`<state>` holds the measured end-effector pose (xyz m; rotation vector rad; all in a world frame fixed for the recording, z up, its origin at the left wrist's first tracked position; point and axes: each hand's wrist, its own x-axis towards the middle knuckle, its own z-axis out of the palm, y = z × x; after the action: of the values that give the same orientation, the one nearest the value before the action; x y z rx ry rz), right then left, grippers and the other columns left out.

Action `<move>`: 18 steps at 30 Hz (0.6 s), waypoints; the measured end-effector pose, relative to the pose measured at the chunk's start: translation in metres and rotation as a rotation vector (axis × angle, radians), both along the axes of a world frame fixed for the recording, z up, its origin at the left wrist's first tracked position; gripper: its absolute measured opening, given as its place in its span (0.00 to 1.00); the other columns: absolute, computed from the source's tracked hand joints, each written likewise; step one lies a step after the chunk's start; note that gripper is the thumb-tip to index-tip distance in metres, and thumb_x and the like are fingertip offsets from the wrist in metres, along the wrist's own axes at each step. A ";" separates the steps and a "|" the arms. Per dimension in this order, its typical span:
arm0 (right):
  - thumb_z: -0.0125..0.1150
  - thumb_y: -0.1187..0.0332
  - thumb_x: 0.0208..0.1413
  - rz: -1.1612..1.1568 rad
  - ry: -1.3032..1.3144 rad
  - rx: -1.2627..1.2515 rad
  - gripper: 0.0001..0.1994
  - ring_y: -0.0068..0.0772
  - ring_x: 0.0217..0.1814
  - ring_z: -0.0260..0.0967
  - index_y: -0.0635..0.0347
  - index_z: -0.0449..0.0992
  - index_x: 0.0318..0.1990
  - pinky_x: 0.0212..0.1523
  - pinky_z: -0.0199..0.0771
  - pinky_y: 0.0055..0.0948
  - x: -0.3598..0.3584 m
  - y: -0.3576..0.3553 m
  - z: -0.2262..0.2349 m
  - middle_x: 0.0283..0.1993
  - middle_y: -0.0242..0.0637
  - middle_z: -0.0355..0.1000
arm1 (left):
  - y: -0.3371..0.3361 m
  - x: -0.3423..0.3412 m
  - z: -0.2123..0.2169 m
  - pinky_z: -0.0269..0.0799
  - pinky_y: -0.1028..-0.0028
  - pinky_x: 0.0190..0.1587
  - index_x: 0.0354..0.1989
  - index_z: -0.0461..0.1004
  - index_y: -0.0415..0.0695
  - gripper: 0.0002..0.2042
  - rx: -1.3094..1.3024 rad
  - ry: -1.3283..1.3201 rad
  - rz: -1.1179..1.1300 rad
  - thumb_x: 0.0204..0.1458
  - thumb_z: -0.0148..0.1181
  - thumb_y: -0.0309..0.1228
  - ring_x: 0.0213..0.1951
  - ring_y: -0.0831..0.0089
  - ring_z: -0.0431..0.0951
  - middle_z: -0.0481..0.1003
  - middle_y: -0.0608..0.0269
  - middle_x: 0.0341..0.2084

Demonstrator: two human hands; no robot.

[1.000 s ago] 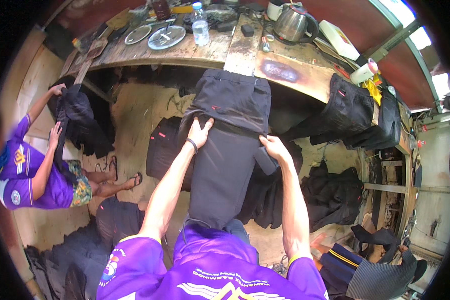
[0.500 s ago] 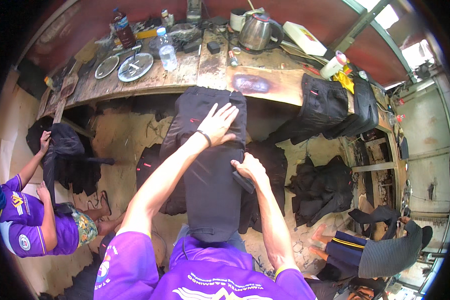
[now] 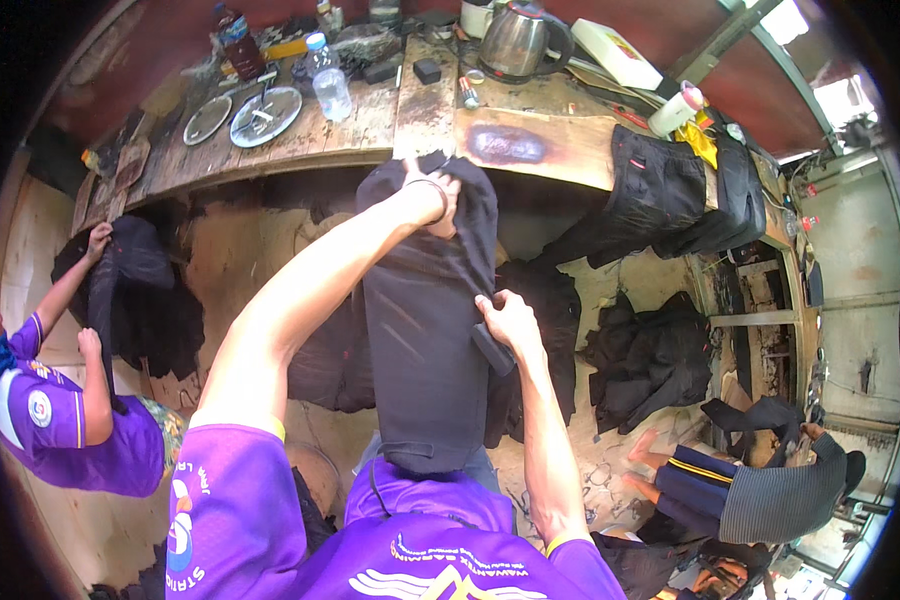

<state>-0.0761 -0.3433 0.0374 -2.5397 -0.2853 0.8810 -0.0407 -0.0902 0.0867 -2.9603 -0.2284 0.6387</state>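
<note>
A pair of black trousers (image 3: 425,350) stretches from the table edge down to my lap, with faint pale streaks on the cloth. Near its upper end my left hand (image 3: 432,200), wearing a dark wristband, is closed on bunched cloth; part of its fingers is hidden in the folds. Lower down, at the trousers' right edge, my right hand (image 3: 510,324) is wrapped round a small dark rectangular block (image 3: 493,350). The thumb side of that hand touches the cloth.
A wooden table (image 3: 340,148) ahead carries a metal kettle (image 3: 515,45), a water bottle (image 3: 328,80) and round metal lids (image 3: 266,117). More black trousers (image 3: 653,190) hang over its edge. Dark garments (image 3: 650,350) lie in piles. Co-workers (image 3: 80,420) sit left and right (image 3: 780,500).
My left hand has gone from lying flat on the trousers to gripping their upper part, which is now bunched and folded. My right hand has risen slightly, still with the block.
</note>
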 end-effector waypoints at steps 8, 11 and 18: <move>0.65 0.44 0.66 -0.001 -0.355 -0.008 0.29 0.60 0.51 0.83 0.58 0.78 0.62 0.52 0.82 0.52 -0.049 0.006 0.027 0.48 0.53 0.84 | 0.023 -0.020 -0.083 0.38 0.35 0.80 0.66 0.74 0.49 0.38 -0.053 -0.680 -0.238 0.52 0.71 0.60 0.77 0.64 0.60 0.64 0.62 0.74; 0.78 0.48 0.58 -0.041 -0.688 0.340 0.26 0.51 0.41 0.83 0.58 0.82 0.53 0.41 0.82 0.46 -0.084 0.005 0.025 0.38 0.44 0.83 | 0.029 -0.029 -0.097 0.40 0.39 0.80 0.64 0.77 0.55 0.33 -0.226 -0.880 -0.242 0.54 0.70 0.59 0.78 0.61 0.59 0.66 0.60 0.73; 0.80 0.48 0.50 0.740 -0.669 0.355 0.42 0.44 0.52 0.73 0.52 0.73 0.71 0.53 0.75 0.41 -0.127 0.016 0.016 0.54 0.42 0.75 | 0.045 -0.013 -0.105 0.45 0.37 0.78 0.51 0.77 0.48 0.35 -0.398 -0.819 -0.086 0.52 0.66 0.69 0.76 0.53 0.60 0.70 0.54 0.67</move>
<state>-0.2035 -0.3275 0.0531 -2.2947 -1.4997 0.1157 -0.0539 -0.0450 -0.0185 -3.4045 -0.0254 -0.6459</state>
